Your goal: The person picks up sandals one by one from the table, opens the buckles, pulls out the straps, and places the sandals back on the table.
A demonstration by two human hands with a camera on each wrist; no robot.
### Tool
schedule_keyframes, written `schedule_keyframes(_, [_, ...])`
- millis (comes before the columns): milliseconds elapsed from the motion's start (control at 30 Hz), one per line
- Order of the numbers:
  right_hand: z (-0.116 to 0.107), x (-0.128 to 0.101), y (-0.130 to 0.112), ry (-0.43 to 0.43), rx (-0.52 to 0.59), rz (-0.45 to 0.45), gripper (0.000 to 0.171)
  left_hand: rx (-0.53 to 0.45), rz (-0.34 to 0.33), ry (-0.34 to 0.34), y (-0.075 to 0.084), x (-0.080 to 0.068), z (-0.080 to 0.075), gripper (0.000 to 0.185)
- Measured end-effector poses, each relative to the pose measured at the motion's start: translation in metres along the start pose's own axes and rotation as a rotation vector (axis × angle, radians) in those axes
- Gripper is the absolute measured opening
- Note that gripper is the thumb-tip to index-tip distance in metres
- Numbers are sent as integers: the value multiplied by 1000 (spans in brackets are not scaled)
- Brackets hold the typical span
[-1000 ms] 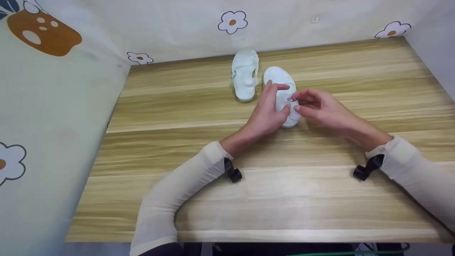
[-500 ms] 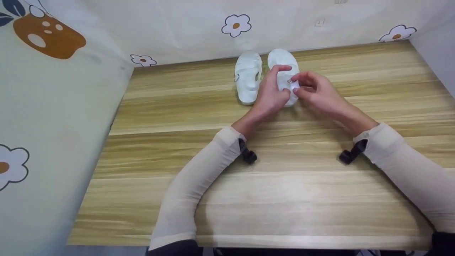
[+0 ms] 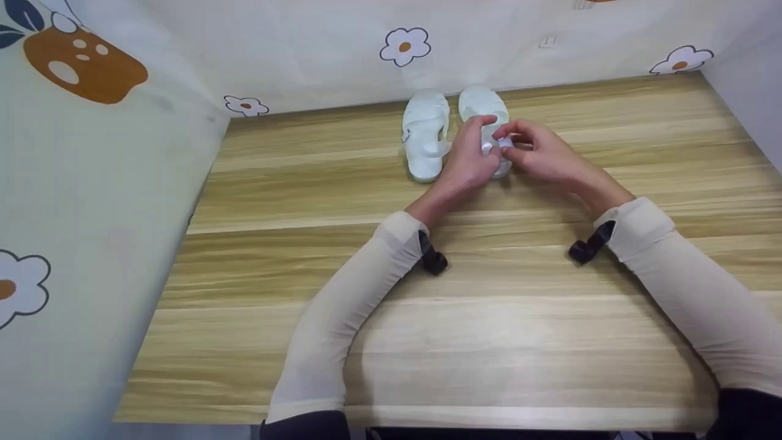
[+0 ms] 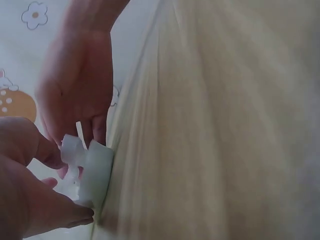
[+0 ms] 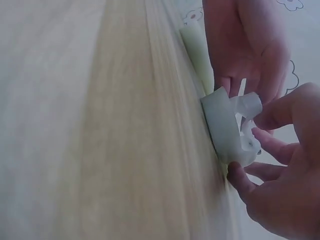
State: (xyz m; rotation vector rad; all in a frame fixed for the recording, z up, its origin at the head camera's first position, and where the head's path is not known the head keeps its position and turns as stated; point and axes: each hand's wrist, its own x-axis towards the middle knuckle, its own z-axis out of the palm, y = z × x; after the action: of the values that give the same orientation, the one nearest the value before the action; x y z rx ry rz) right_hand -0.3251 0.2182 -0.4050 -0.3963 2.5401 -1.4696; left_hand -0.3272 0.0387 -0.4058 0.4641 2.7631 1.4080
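Two pale mint-white sandals stand near the wall, toes toward it. Both hands are at the right sandal (image 3: 481, 98). My left hand (image 3: 469, 156) holds this sandal from its left side, index finger stretched across the upper and thumb by the heel. My right hand (image 3: 544, 150) pinches the sandal's strap (image 3: 505, 142) between thumb and fingers; the strap stands lifted off the foot opening. In the right wrist view, the raised strap (image 5: 248, 105) sits apart from the sole, with fingers around it. Left of the hands is the other sandal (image 3: 423, 162), its strap sticking out sideways.
The wood-grain table (image 3: 476, 342) runs up to a patterned wall cloth (image 3: 317, 55) behind the sandals. A side wall (image 3: 91, 201) closes off the left. Black wrist cameras (image 3: 434, 261) hang below both sleeves.
Both hands have moved the right sandal away toward the wall, beside the other one. Its strap, earlier lying across the foot with a metal snap showing, is now lifted open.
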Motion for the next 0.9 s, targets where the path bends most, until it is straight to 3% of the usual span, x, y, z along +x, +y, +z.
schedule_keyframes(133, [2,0,-7,46,-8,-42,36,67,45,-60,11,-15,-14,55])
schedule_keyframes(267, [6,1,-20,166,-91,-171,37,108,108,-93,19,-26,-37,53])
schedule_keyframes(400, [15,2,-39,278,-130,-304,35,69,191,-28,20,-32,-63,47])
schedule_keyframes(500, [26,2,-53,294,-89,-353,34,11,216,38,13,-34,-80,43])
schedule_keyframes(600, [37,3,-64,244,-2,-319,40,-10,212,106,1,-35,-93,40])
schedule_keyframes(733, [49,7,-72,142,97,-179,57,48,177,169,-20,-35,-105,37])
schedule_keyframes(900, [61,16,-72,97,133,-62,65,73,40,157,-46,-31,-112,42])
